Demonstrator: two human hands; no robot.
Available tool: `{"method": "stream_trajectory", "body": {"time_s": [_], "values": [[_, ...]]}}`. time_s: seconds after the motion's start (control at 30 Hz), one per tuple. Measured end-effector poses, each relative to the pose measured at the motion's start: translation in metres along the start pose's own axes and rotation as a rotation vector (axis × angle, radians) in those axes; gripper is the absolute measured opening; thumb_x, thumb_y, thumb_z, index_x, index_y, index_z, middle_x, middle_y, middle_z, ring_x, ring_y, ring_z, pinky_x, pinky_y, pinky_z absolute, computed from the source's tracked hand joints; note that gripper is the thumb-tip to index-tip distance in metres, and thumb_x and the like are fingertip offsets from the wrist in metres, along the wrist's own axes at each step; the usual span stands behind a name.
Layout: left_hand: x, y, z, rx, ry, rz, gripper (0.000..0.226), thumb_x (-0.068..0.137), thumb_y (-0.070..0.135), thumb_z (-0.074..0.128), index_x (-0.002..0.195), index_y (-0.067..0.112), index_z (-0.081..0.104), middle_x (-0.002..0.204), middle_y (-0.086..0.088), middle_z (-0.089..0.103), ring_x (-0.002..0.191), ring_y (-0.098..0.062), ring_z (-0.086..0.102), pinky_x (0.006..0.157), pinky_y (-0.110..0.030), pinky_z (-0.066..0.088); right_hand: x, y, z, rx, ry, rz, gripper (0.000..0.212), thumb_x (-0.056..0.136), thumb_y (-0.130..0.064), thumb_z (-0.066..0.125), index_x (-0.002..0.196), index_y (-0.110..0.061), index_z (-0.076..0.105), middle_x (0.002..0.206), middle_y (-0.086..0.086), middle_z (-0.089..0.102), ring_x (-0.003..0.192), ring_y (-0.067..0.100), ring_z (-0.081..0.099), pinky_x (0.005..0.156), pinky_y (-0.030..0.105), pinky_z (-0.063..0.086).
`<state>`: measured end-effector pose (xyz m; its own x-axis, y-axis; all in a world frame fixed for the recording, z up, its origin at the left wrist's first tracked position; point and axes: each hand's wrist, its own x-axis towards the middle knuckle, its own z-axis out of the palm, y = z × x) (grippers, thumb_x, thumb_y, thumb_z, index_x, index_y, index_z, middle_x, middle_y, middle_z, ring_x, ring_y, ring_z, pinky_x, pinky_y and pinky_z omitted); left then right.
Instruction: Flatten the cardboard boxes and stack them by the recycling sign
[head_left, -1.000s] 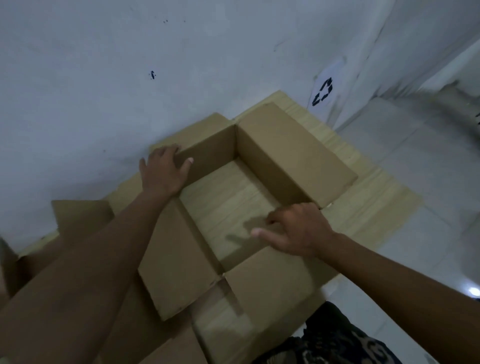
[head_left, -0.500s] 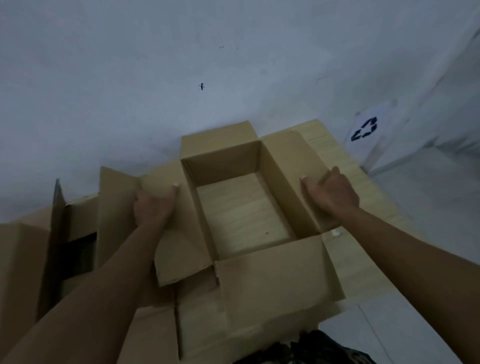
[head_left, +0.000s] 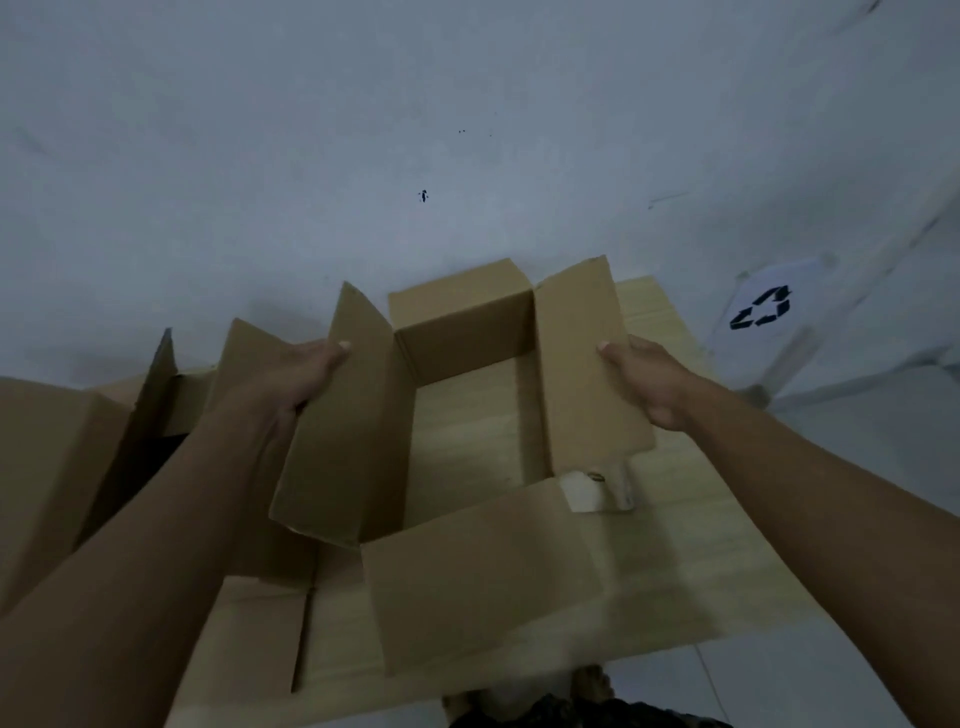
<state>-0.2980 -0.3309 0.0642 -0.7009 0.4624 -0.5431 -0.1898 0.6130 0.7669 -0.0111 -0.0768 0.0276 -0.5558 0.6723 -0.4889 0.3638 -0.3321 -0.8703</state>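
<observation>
An open-ended brown cardboard box (head_left: 467, 332) stands in front of me over a flat pale cardboard sheet (head_left: 665, 525), its flaps spread. My left hand (head_left: 296, 374) grips the outside of the box's left wall and flap. On the other side, my right hand (head_left: 649, 379) holds the outer face of the right flap. The near flap (head_left: 478, 566) lies folded out toward me. A white recycling sign (head_left: 763, 306) with a black arrow symbol is taped low on the wall at the right.
Another upright cardboard box (head_left: 57, 457) with raised flaps stands at the left against the white wall (head_left: 415, 130). Pale floor tiles (head_left: 872, 447) run along the right. Patterned dark clothing (head_left: 587, 712) shows at the bottom edge.
Both hands moved from the box's inner edges to its outer left and right sides. The side flaps have risen, and the view has swung left so the sign sits further right.
</observation>
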Motion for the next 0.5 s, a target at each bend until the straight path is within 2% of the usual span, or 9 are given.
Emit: {"method": "stream_trajectory", "body": {"time_s": [0.07, 0.17, 0.23, 0.3, 0.37, 0.4, 0.47, 0.5], "values": [[-0.013, 0.004, 0.019, 0.033, -0.018, 0.047, 0.047, 0.093, 0.05, 0.056, 0.126, 0.016, 0.061, 0.118, -0.014, 0.068, 0.099, -0.035, 0.068, 0.09, -0.052, 0.053, -0.003, -0.009, 0.01, 0.039, -0.024, -0.007, 0.034, 0.107, -0.031, 0.042, 0.133, -0.014, 0.056, 0.111, 0.007, 0.069, 0.096, 0.024, 0.067, 0.075, 0.035, 0.056], [-0.044, 0.01, 0.055, 0.126, -0.058, 0.166, 0.034, 0.099, 0.045, 0.05, 0.121, 0.023, 0.064, 0.116, -0.008, 0.068, 0.092, -0.027, 0.066, 0.089, -0.042, 0.053, -0.004, -0.019, 0.028, 0.045, 0.005, -0.01, 0.042, 0.107, -0.039, 0.036, 0.139, -0.017, 0.051, 0.12, 0.009, 0.065, 0.103, 0.028, 0.064, 0.08, 0.039, 0.057], [-0.066, 0.008, 0.076, 0.242, -0.046, 0.246, 0.034, 0.1, 0.045, 0.048, 0.124, 0.027, 0.065, 0.111, 0.0, 0.066, 0.089, -0.02, 0.062, 0.088, -0.036, 0.048, -0.007, -0.025, 0.039, 0.049, 0.033, -0.007, 0.043, 0.107, -0.043, 0.033, 0.138, -0.019, 0.049, 0.122, 0.011, 0.063, 0.102, 0.03, 0.064, 0.068, 0.036, 0.057], [-0.086, 0.002, 0.092, 0.344, -0.07, 0.355, 0.035, 0.101, 0.044, 0.046, 0.12, 0.025, 0.068, 0.104, 0.002, 0.068, 0.091, -0.02, 0.063, 0.084, -0.034, 0.047, -0.009, -0.03, 0.05, 0.067, 0.035, -0.009, 0.042, 0.106, -0.046, 0.034, 0.136, -0.019, 0.046, 0.116, 0.01, 0.063, 0.095, 0.028, 0.065, 0.055, 0.032, 0.056], [-0.098, -0.005, 0.106, 0.432, -0.099, 0.428, 0.036, 0.101, 0.044, 0.044, 0.116, 0.024, 0.07, 0.096, 0.003, 0.069, 0.089, -0.015, 0.065, 0.079, -0.031, 0.05, -0.016, -0.032, 0.063, 0.085, 0.0, 0.008, 0.048, 0.102, -0.054, 0.04, 0.136, -0.021, 0.042, 0.115, 0.007, 0.06, 0.095, 0.026, 0.065, 0.053, 0.035, 0.059], [-0.102, -0.007, 0.112, 0.462, -0.098, 0.459, 0.033, 0.102, 0.042, 0.044, 0.111, 0.025, 0.071, 0.088, 0.008, 0.068, 0.083, -0.005, 0.064, 0.073, -0.022, 0.048, -0.02, -0.032, 0.071, 0.075, -0.029, 0.02, 0.055, 0.098, -0.059, 0.045, 0.137, -0.022, 0.039, 0.118, 0.006, 0.059, 0.097, 0.027, 0.064, 0.057, 0.039, 0.061], [-0.11, -0.009, 0.124, 0.501, -0.082, 0.51, 0.026, 0.103, 0.035, 0.045, 0.094, 0.029, 0.069, 0.072, 0.02, 0.06, 0.062, 0.014, 0.056, 0.057, -0.004, 0.037, -0.025, -0.029, 0.088, -0.006, -0.073, 0.038, 0.078, 0.083, -0.068, 0.061, 0.141, -0.024, 0.032, 0.125, 0.004, 0.057, 0.101, 0.027, 0.063, 0.066, 0.046, 0.062], [-0.111, -0.01, 0.128, 0.504, -0.094, 0.524, 0.025, 0.102, 0.033, 0.046, 0.091, 0.029, 0.069, 0.067, 0.023, 0.058, 0.057, 0.018, 0.053, 0.053, -0.003, 0.035, -0.026, -0.026, 0.095, -0.045, -0.079, 0.048, 0.091, 0.077, -0.067, 0.068, 0.146, -0.026, 0.025, 0.129, 0.003, 0.054, 0.101, 0.027, 0.063, 0.068, 0.047, 0.062]]}}
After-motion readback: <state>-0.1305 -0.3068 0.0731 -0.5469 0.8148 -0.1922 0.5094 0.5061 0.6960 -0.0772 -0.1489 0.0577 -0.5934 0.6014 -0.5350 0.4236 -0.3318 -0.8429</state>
